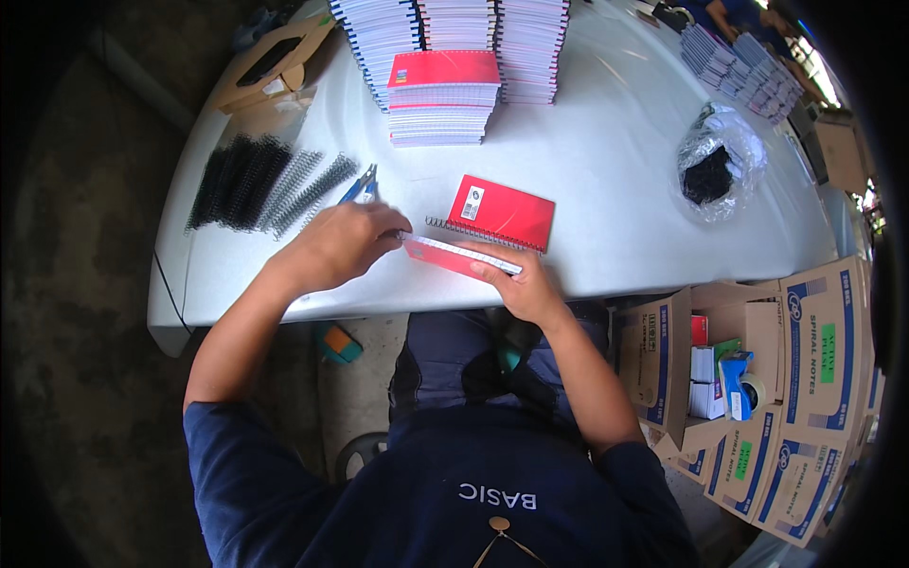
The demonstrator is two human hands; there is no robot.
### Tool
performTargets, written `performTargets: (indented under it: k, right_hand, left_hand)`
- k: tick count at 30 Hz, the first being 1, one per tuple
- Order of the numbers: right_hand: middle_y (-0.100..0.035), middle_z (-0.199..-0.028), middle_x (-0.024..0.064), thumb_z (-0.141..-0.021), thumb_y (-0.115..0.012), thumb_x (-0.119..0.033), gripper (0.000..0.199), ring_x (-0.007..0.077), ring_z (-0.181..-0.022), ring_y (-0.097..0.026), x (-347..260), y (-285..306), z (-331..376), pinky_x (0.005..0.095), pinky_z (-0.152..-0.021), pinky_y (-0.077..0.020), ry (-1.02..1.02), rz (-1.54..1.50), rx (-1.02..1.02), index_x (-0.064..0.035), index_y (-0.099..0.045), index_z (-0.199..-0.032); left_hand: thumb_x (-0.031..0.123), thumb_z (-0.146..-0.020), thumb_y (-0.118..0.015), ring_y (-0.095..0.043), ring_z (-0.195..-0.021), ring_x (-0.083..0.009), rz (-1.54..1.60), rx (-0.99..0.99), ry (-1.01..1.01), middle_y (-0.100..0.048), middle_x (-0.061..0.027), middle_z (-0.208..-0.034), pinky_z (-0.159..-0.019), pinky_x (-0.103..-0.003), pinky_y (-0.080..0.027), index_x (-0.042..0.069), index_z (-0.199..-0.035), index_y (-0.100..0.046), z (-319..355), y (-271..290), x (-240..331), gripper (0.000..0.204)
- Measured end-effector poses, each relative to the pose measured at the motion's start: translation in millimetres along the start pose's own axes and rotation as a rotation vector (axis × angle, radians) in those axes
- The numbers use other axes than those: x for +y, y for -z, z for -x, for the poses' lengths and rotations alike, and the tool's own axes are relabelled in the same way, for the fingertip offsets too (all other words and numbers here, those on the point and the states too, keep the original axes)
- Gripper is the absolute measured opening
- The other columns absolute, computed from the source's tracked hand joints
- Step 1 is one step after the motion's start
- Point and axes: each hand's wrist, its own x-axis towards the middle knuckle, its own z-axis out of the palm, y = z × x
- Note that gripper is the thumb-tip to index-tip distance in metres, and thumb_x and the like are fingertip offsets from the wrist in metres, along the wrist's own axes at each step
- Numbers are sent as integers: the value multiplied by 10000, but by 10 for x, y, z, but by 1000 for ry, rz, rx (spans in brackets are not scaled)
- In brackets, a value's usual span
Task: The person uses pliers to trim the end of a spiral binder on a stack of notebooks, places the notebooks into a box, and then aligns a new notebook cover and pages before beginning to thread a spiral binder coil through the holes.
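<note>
Near the table's front edge, my right hand (pixel 521 284) grips a small red notebook (pixel 440 257), tilted so its white page edge faces up. At the notebook's left end, my left hand (pixel 348 241) is closed, fingertips pinched by the page edge; what they pinch is hidden or too small to name. Just beyond lies another red notebook (pixel 502 210) with a dark spiral along its near side and a white label. Blue-handled pliers (pixel 359 184) rest on the table behind my left hand. To their left, several black spiral coils (pixel 248 180) lie side by side.
A stack of red-covered notebooks (pixel 443 99) stands mid-table before taller notebook piles (pixel 532 47). A plastic bag (pixel 720 166) with black contents sits right. Open carton (pixel 663 369) holds small boxes and a blue tape dispenser (pixel 735 386). Cardboard (pixel 275 62) lies far left. Another person (pixel 748 19) works beyond.
</note>
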Motion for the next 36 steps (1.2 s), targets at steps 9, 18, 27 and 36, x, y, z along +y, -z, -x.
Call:
performTargets:
  k: [9,18,27,36]
  right_hand:
    - [-642,-1065,154,-813,-556,52,371,271,-947,-640,83,-136,57,307,-815,-500,177,158,83,-56,-598,-1165]
    - [-629,-1095,149,-750,-541,115,468,296,-966,-628,62,-249,171,338,-824,-505,299,245,132,-55,-580,-1185]
    - [-622,-1123,133,-707,-566,115,502,266,-899,-646,33,-323,202,339,-778,-522,410,275,109,-57,-585,-1179]
    - [-609,-1127,159,-755,-552,81,432,310,-976,-618,60,-226,166,369,-819,-515,399,322,89,-29,-570,-1173]
  left_hand:
    - [400,-725,-698,-438,-1170,-351,-392,208,0,-502,-170,-1193,-990,-474,-288,43,-1168,-498,-42,-87,156,603]
    - [748,-725,-452,-51,-1340,-514,-638,853,-195,-80,-365,-1431,-1036,-626,18,-155,-1346,-197,235,-919,-34,1125]
    - [709,-784,-440,-174,-1262,-570,-162,571,-319,-203,-426,-1328,-985,-675,-140,-155,-1336,-221,327,-1237,-143,1049]
    - [729,-794,-360,-175,-1283,-530,-363,915,-427,-149,-313,-1410,-1037,-616,-87,-116,-1338,-281,64,-1160,197,1008]
